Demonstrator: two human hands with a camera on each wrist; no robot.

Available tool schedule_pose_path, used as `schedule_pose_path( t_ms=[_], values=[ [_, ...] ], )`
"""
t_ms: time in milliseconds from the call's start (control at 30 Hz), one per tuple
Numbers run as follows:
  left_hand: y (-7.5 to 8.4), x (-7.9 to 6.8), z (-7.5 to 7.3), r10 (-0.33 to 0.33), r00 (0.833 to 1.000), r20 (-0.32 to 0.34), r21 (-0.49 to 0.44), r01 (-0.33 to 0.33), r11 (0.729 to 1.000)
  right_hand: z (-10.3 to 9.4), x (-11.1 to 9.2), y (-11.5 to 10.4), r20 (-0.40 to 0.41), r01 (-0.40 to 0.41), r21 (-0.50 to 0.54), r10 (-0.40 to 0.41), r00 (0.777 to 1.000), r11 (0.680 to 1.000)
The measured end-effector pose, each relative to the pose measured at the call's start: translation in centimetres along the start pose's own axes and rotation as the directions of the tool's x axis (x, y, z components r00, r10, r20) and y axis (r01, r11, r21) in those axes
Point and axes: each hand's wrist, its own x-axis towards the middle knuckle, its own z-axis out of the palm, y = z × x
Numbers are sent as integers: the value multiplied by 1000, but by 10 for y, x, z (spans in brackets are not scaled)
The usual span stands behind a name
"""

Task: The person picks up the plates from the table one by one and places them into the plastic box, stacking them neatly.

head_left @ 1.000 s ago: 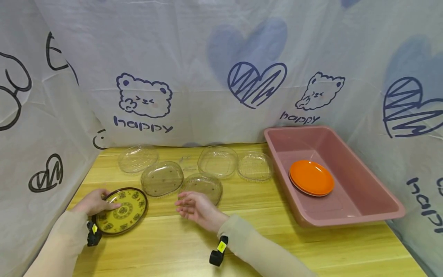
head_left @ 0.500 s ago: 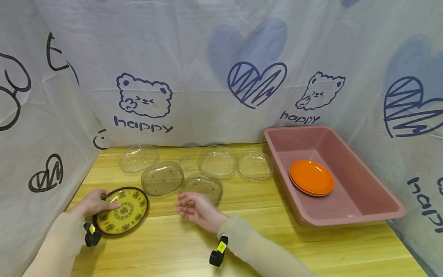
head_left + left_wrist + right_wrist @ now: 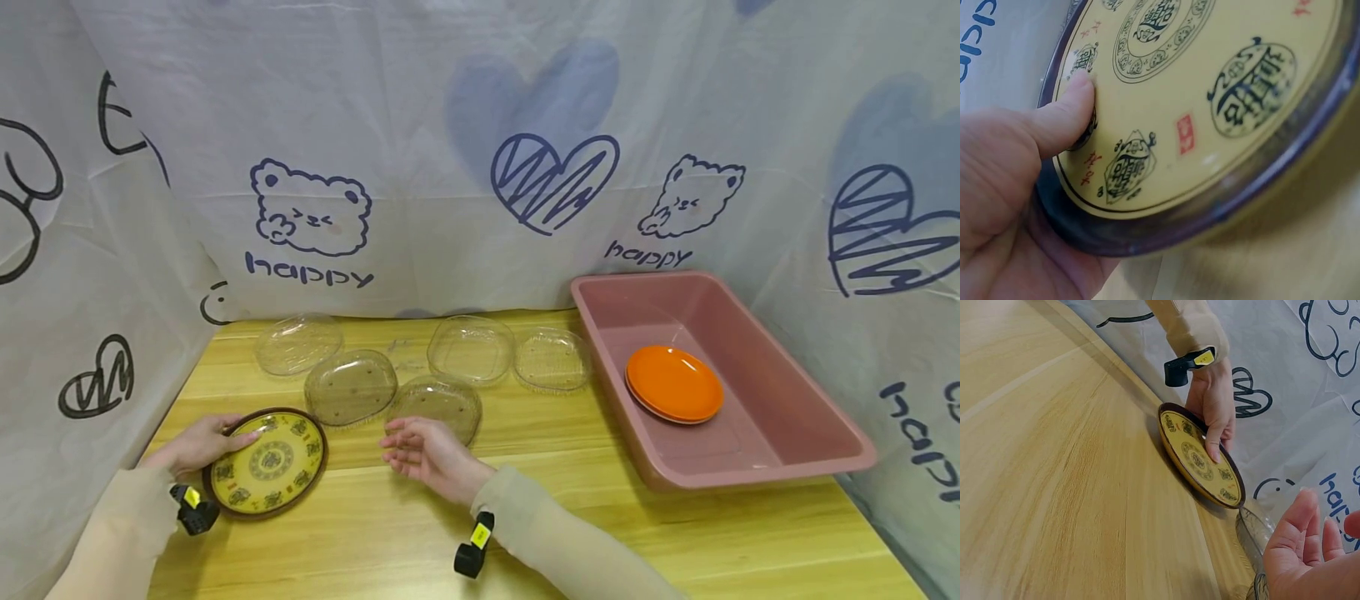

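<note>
My left hand (image 3: 198,442) grips a yellow plate (image 3: 272,475) with a dark brown rim and black and red patterns. In the left wrist view the thumb lies on the plate's top face (image 3: 1166,119), while the other fingers are hidden beneath. The right wrist view shows the plate (image 3: 1197,456) tilted, one edge near the tabletop. My right hand (image 3: 431,458) holds nothing; its fingers are loosely bent, in front of a brownish clear glass dish (image 3: 450,400). Another brownish dish (image 3: 351,387) sits just beyond the yellow plate.
Colourless clear dishes line the back of the wooden table: one at left (image 3: 298,343), one in the middle (image 3: 471,350) and one at right (image 3: 552,360). A pink tub (image 3: 795,408) on the right contains stacked plates, an orange one (image 3: 675,383) on top. Printed cloth hangs behind and beside the table.
The yellow plate has shifted slightly right and toward me in my left hand, and its tilt has changed a little. My right hand has stayed in place.
</note>
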Motion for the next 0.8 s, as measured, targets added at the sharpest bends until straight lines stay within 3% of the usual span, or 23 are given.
schedule_pose_path(
  t_ms=[167,300,433,667,800],
  values=[
    [-1,0,1,62,994,87,-81,-55,995,-2,1,1,1,3,2,-3,1000,1000],
    [1,0,1,85,988,130,-75,-76,994,-3,1,1,5,3,1,-3,1000,1000],
    [4,-1,2,88,987,138,-46,-82,996,-5,1,0,1,8,-3,-8,1000,1000],
    [16,0,4,61,992,107,106,-73,992,-8,0,-3,-10,18,-14,-18,1000,1000],
    [24,0,4,52,991,120,97,-64,993,-11,1,-4,-18,20,-9,-20,1000,1000]
  ],
)
